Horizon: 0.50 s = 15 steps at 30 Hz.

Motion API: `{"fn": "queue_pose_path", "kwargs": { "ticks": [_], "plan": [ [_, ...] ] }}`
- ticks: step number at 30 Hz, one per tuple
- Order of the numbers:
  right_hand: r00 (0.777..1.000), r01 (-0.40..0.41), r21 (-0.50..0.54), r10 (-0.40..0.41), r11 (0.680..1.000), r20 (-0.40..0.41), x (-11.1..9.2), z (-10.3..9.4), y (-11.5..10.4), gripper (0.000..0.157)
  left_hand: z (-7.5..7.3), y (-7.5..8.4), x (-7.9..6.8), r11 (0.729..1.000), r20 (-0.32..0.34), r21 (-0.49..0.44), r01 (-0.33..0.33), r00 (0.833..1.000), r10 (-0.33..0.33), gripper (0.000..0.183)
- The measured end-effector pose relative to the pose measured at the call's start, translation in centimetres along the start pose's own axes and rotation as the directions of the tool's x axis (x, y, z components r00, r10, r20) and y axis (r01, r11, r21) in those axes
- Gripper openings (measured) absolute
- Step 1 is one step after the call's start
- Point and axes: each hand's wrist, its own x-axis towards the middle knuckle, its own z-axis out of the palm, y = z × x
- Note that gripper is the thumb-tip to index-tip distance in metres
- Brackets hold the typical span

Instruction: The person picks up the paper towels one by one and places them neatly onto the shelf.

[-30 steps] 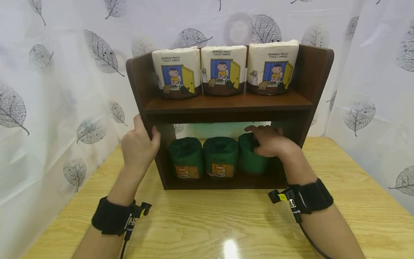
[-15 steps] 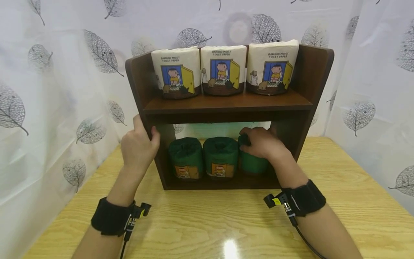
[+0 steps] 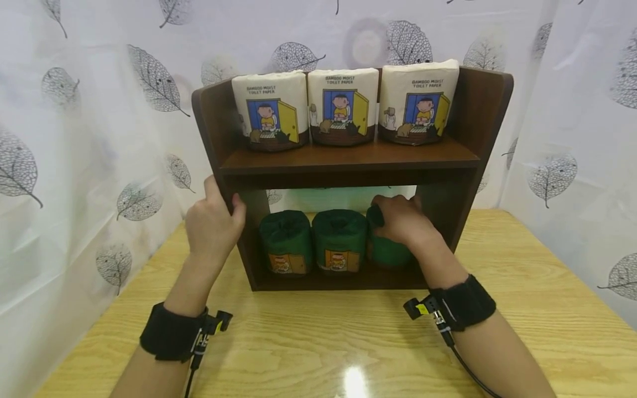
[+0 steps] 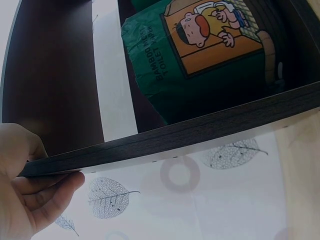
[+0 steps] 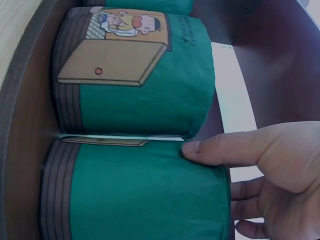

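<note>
A dark brown two-tier shelf [image 3: 348, 165] stands on the table. My left hand [image 3: 214, 224] grips its left side panel, thumb inside and fingers outside, as the left wrist view also shows. On the lower tier are three green toilet paper rolls: a left one [image 3: 286, 243], a middle one [image 3: 339, 243] and a right one [image 3: 390, 253]. My right hand [image 3: 400, 218] holds the right roll from above, its thumb [image 5: 210, 152] on the front near the upper edge and the other fingers over the top. That roll's printed door [image 5: 107, 142] faces towards the middle roll.
Three cream toilet paper rolls stand on the upper tier: left [image 3: 271, 113], middle [image 3: 343, 108] and right [image 3: 418, 104]. Light wooden table [image 3: 318, 342] extends in front of the shelf. A white curtain [image 3: 99, 138] with leaf prints hangs behind and at the sides.
My right hand has shifted left and over the top of the right green roll, covering more of it. The left hand keeps its grip on the side panel.
</note>
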Motion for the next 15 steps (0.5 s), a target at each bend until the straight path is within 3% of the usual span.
{"fn": "queue_pose_path", "kwargs": {
  "ticks": [10, 15],
  "plan": [
    [0.991, -0.010, -0.098, 0.023, 0.995, 0.133, -0.6, -0.9, 0.8, 0.057, 0.0, 0.0, 0.0, 1.000, -0.004, -0.002, 0.002, 1.000, -0.002, 0.036],
    [0.989, 0.002, -0.094, 0.012, 0.996, 0.148, -0.7, -1.0, 1.2, 0.056, 0.0, 0.0, 0.0, 1.000, 0.000, 0.002, 0.002, 1.000, -0.002, 0.036]
  ]
}}
